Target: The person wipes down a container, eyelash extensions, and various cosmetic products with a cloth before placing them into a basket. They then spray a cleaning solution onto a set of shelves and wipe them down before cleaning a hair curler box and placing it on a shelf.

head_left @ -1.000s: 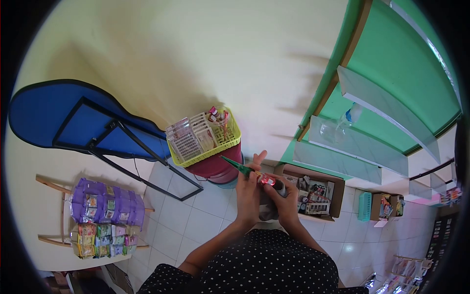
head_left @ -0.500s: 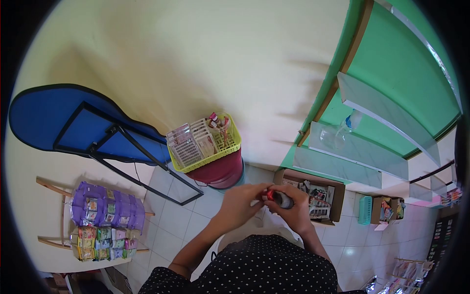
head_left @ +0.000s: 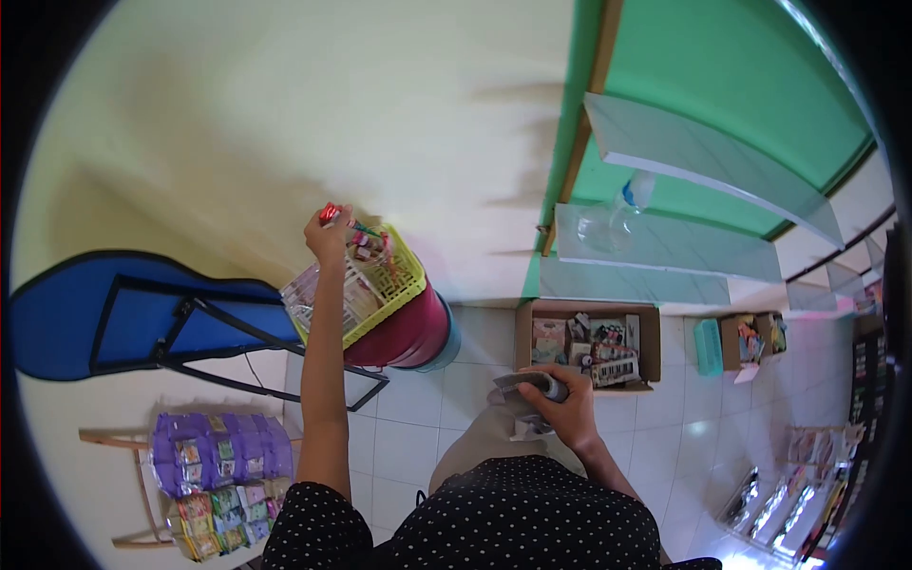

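The left hand (head_left: 326, 234) pinches a red thing (head_left: 330, 212), likely light, best held round its middle; the right hand (head_left: 570, 408), apart, grips a grey thing (head_left: 522, 382).

basket (head_left: 413, 293): yellow plastic | floor tiles (head_left: 408, 394): pale, glossy | box (head_left: 650, 348): matt cardboard

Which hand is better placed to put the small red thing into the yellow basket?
Probably the left hand: it holds the small red thing near the yellow basket. The right hand is farther away and busy holding something grey.
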Demonstrator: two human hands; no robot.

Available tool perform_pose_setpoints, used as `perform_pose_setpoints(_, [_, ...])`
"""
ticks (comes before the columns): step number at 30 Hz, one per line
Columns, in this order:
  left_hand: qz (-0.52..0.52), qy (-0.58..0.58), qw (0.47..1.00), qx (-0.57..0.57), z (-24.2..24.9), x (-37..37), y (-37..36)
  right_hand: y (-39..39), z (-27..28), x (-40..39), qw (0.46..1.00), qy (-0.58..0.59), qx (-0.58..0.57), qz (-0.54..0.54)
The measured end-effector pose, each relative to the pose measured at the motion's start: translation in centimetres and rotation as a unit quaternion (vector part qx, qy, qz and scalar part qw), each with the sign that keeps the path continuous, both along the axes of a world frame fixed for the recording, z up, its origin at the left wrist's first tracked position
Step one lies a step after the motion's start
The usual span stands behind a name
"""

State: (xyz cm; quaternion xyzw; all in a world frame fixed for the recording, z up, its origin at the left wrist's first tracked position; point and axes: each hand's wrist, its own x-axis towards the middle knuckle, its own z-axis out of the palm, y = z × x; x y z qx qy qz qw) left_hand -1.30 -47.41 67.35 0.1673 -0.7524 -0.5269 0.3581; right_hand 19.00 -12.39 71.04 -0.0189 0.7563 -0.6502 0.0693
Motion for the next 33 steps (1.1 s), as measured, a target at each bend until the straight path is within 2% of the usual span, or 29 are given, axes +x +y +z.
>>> perform_pose_setpoints(2, [0.004,-0.129,0.989,-0.075,-4.4,-1.9,-3.1,0.7,-0.1,0.4,0.999,-0.042,-0.002,-0.007])
perform_pose_setpoints(3, [-0.041,-0.164,0.982,-0.086,-8.5,-3.3,-6.4,1.0,-0.2,0.6,0.999,-0.051,-0.003,-0.019])
perform_pose_setpoints(4, [-0.053,-0.170,0.980,-0.089,-7.8,-2.8,-5.1,1.4,-0.4,0.7,0.998,-0.056,0.000,-0.029])
perform_pose_setpoints(6, [0.027,-0.253,0.929,-0.270,-4.3,0.1,-2.1,2.2,-0.9,0.9,0.996,-0.068,-0.001,-0.049])
perform_pose_setpoints(9, [0.010,-0.315,0.894,-0.319,-3.7,0.9,-1.0,3.4,-2.2,1.3,0.996,-0.033,0.003,-0.087])
perform_pose_setpoints(11, [0.027,-0.319,0.875,-0.363,-2.6,1.6,0.0,4.2,-2.5,1.5,0.990,-0.094,-0.029,-0.098])
perform_pose_setpoints(13, [0.043,-0.319,0.854,-0.407,-1.8,2.3,1.2,5.0,-2.9,1.7,0.988,-0.104,-0.041,-0.109])
perform_pose_setpoints(15, [0.091,-0.131,0.877,-0.454,-1.6,3.5,2.9,5.9,-3.6,2.2,0.984,-0.116,-0.052,-0.128])
perform_pose_setpoints(16, [0.075,-0.131,0.874,-0.461,-1.5,4.3,4.7,6.2,-4.3,2.5,0.981,-0.115,-0.062,-0.140])
perform_pose_setpoints(18, [-0.011,-0.033,0.869,-0.494,-1.9,6.2,9.5,7.0,-5.9,3.3,0.973,-0.125,-0.075,-0.178])
perform_pose_setpoints(20, [-0.161,-0.036,0.840,-0.516,-4.3,8.0,14.3,7.8,-8.2,4.2,0.967,-0.187,-0.068,-0.158])
perform_pose_setpoints(22, [-0.359,-0.069,0.782,-0.505,-7.2,9.4,19.7,7.9,-11.8,5.7,0.952,-0.230,-0.069,-0.192])
perform_pose_setpoints(25, [-0.552,-0.073,0.652,-0.515,-13.7,10.9,26.6,6.9,-17.9,8.9,0.923,-0.297,-0.072,-0.235])
perform_pose_setpoints(27, [-0.610,-0.086,0.598,-0.512,-17.9,11.4,30.5,5.9,-21.2,11.1,0.903,-0.332,-0.079,-0.263])
perform_pose_setpoints(29, [-0.651,-0.146,0.499,-0.554,-22.5,11.5,33.9,4.7,-23.8,13.2,0.874,-0.398,-0.009,-0.278])
perform_pose_setpoints(30, [-0.659,-0.148,0.489,-0.552,-25.1,11.4,35.3,4.0,-25.0,14.2,0.868,-0.407,-0.014,-0.285])
perform_pose_setpoints(32, [-0.662,-0.196,0.447,-0.569,-31.0,11.2,37.5,2.3,-27.5,16.2,0.794,-0.501,-0.067,-0.339])
perform_pose_setpoints(33, [-0.665,-0.205,0.440,-0.567,-34.1,11.3,38.2,1.0,-29.0,17.4,0.789,-0.509,-0.071,-0.336])
